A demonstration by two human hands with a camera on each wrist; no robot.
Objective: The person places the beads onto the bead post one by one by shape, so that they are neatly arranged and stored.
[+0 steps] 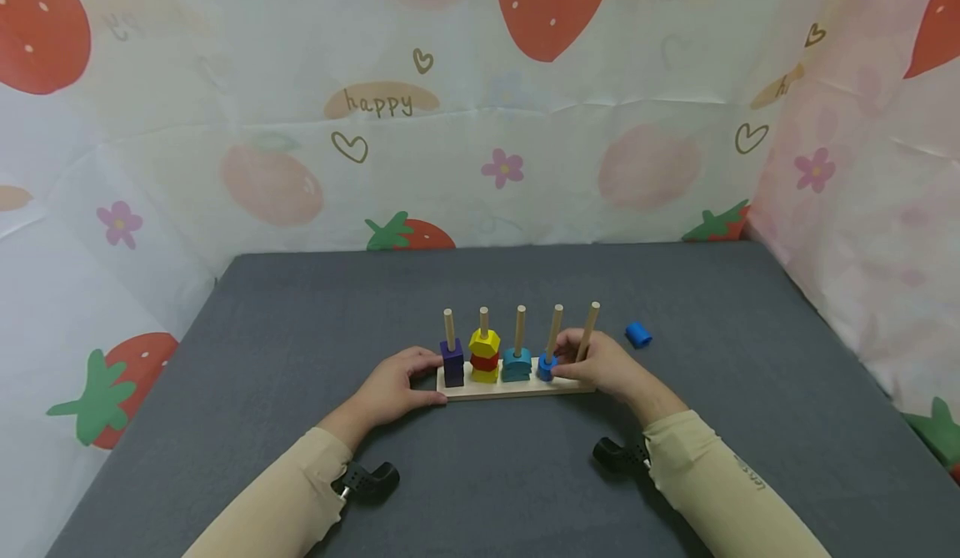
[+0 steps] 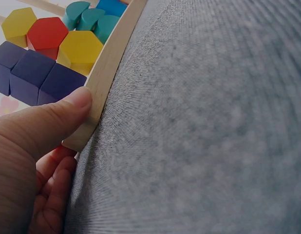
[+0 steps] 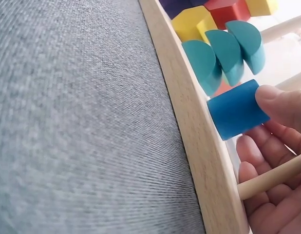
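A wooden peg board (image 1: 487,389) with five upright pegs lies across the middle of the table. My left hand (image 1: 393,385) grips its left end, thumb at the front edge and fingers behind. With thumb and fingers, my right hand (image 1: 609,364) pinches a blue cylinder (image 3: 238,109) low on the fourth peg (image 1: 555,333). Dark purple square blocks (image 1: 452,362) are stacked on the first peg. The second carries a red hexagon (image 1: 484,361) between two yellow ones. Teal half-round blocks (image 2: 89,19) fill the third. The fifth peg (image 3: 272,179) is bare, beside my right fingers.
Another blue cylinder (image 1: 638,335) lies on its side on the dark grey table (image 1: 495,483), behind and right of the board. A strawberry-print cloth (image 1: 525,199) hangs behind the table and at its sides. Each wrist wears a black device, the left one (image 1: 367,481) beneath the sleeve cuff.
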